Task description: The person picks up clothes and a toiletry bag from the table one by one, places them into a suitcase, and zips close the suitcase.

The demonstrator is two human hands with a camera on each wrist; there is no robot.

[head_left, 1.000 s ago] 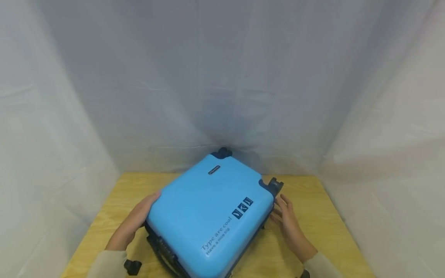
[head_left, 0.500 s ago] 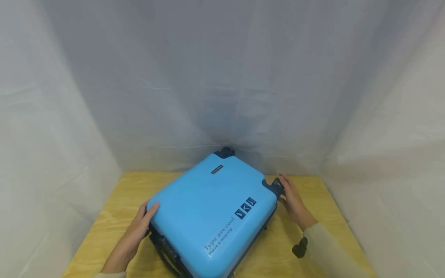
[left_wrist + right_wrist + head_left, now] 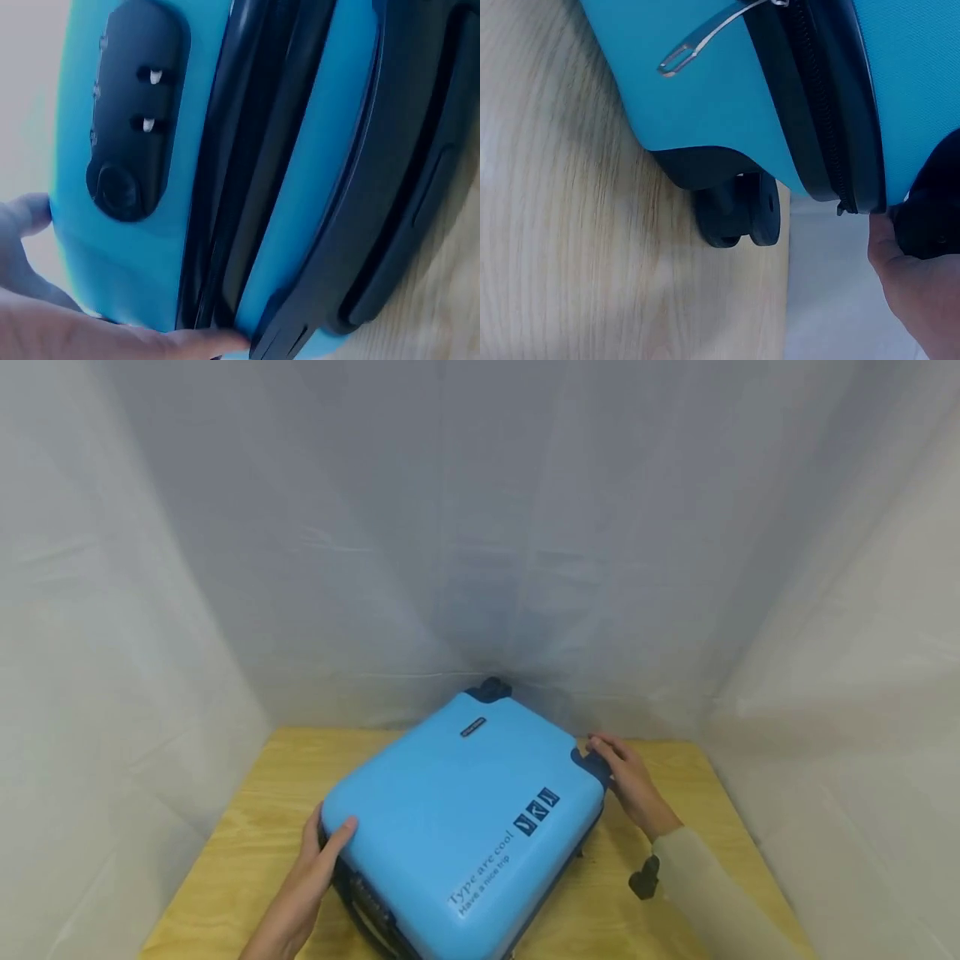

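Observation:
A bright blue hard-shell suitcase [image 3: 450, 802] lies flat on the wooden table [image 3: 247, 827], with dark printed lettering near its front edge. My left hand [image 3: 326, 847] grips its near-left corner, thumb on the lid and fingers down the side. The left wrist view shows that hand [image 3: 45, 315] beside the black combination lock [image 3: 127, 127] and the dark zipper band [image 3: 255, 150]. My right hand [image 3: 630, 777] curls over the black wheel [image 3: 592, 764] at the far-right corner. In the right wrist view the right hand [image 3: 911, 289] touches that dark wheel housing [image 3: 934, 217].
White cloth [image 3: 480, 527] hangs behind and on both sides of the table. A second wheel [image 3: 491, 687] sticks out at the suitcase's far corner. The underside wheel [image 3: 742, 210] and a metal zip pull [image 3: 705, 37] appear in the right wrist view. Bare wood [image 3: 570, 225] lies around the case.
My right hand moved from the suitcase's right side up to the far-right wheel. My left hand slid nearer along the left corner, thumb now on the lid.

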